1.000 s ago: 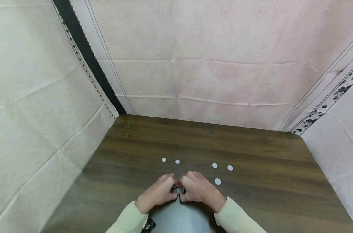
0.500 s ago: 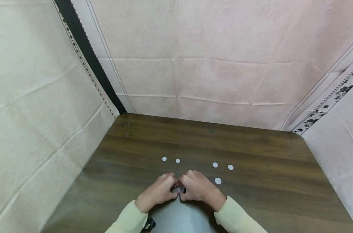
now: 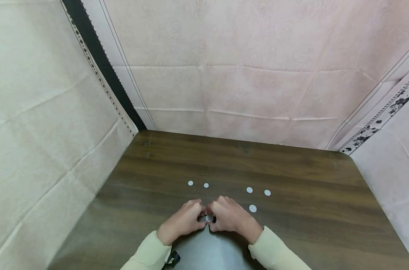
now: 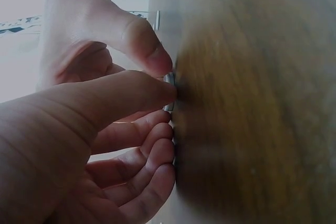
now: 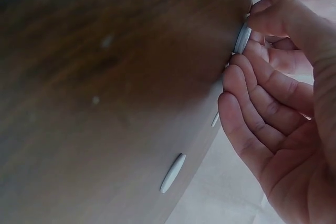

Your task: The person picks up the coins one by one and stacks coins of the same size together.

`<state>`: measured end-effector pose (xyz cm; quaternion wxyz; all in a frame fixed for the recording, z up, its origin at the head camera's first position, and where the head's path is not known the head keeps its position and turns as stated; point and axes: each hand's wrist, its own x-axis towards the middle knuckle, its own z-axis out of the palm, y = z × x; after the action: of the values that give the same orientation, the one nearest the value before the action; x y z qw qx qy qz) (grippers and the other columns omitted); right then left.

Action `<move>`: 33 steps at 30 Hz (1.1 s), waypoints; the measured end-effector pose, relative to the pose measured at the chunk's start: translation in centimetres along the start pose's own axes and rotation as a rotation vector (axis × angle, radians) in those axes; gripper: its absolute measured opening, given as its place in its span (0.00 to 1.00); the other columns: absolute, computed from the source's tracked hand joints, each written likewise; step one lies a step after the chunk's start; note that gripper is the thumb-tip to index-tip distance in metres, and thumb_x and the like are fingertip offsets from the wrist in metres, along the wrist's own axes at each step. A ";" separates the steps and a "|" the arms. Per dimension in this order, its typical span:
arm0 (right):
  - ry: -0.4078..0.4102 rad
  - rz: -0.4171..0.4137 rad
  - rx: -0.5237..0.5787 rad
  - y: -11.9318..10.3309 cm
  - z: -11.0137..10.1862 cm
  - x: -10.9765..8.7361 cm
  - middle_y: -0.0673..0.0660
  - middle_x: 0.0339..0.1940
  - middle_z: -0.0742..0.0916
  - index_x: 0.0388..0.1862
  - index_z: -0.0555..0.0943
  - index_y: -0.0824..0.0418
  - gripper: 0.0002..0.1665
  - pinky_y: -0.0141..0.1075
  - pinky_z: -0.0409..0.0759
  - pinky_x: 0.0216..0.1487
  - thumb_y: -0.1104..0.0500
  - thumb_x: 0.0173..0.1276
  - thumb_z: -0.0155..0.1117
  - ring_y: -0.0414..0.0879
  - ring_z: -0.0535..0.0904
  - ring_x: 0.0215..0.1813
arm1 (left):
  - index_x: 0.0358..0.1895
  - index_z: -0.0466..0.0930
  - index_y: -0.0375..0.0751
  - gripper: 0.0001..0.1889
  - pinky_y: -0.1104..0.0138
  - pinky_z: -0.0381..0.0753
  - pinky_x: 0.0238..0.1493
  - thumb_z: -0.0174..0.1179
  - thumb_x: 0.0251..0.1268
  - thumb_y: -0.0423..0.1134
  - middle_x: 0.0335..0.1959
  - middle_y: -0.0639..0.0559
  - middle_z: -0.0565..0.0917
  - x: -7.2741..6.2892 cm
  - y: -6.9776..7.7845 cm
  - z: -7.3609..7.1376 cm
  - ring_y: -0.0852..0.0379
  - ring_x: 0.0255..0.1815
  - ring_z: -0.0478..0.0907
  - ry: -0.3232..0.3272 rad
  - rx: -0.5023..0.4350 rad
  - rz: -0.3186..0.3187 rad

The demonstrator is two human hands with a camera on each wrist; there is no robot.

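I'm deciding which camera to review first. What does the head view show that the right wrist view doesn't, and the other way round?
Only the head view: the pale sleeves, a black object by the left sleeve, and all five loose discs.

Only the right wrist view: the palm side of the right hand, and discs nearly edge-on.

Both: the right hand and part of the left hand around the centre disc, wooden table, pale cloth.

The wood-grain table (image 3: 292,165) is bounded by a left cloth (image 3: 49,93), a rear cloth (image 3: 251,90) crossed by 2 long creases (image 3: 238,66), and a right cloth (image 3: 393,168). A dark strip (image 3: 106,63) is seen at the left corner, a black floral border (image 3: 383,117) at the right.
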<state>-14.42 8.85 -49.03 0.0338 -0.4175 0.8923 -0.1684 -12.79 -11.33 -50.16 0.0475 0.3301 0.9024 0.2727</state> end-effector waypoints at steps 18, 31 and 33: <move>-0.009 0.042 0.058 0.1 0.0 -0.1 0.38 0.14 0.65 0.16 0.71 0.49 0.22 0.27 0.58 0.22 0.61 0.51 0.78 0.32 0.59 0.20 | 0.24 0.78 0.45 0.15 0.69 0.67 0.29 0.75 0.64 0.31 0.27 0.58 0.69 -0.1 0.0 0.2 0.64 0.27 0.63 -0.015 0.027 -0.005; -0.039 0.085 0.060 0.0 0.0 0.2 0.39 0.15 0.67 0.19 0.78 0.52 0.15 0.28 0.60 0.22 0.59 0.53 0.79 0.33 0.60 0.20 | 0.41 0.86 0.38 0.10 0.61 0.83 0.44 0.78 0.62 0.35 0.37 0.52 0.79 -1.0 -0.7 -1.1 0.56 0.39 0.77 0.048 0.189 0.056; -0.040 0.089 0.057 0.0 -0.1 0.1 0.39 0.15 0.69 0.22 0.80 0.53 0.13 0.28 0.62 0.22 0.59 0.53 0.80 0.33 0.62 0.20 | 0.42 0.87 0.37 0.10 0.60 0.84 0.46 0.78 0.62 0.35 0.39 0.51 0.80 -1.1 -1.1 -1.5 0.53 0.41 0.79 0.061 0.194 0.046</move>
<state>-14.55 8.77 -48.94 0.0709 -0.3797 0.9039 -0.1839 -13.01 -13.44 -49.55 -0.0184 0.3452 0.9178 0.1951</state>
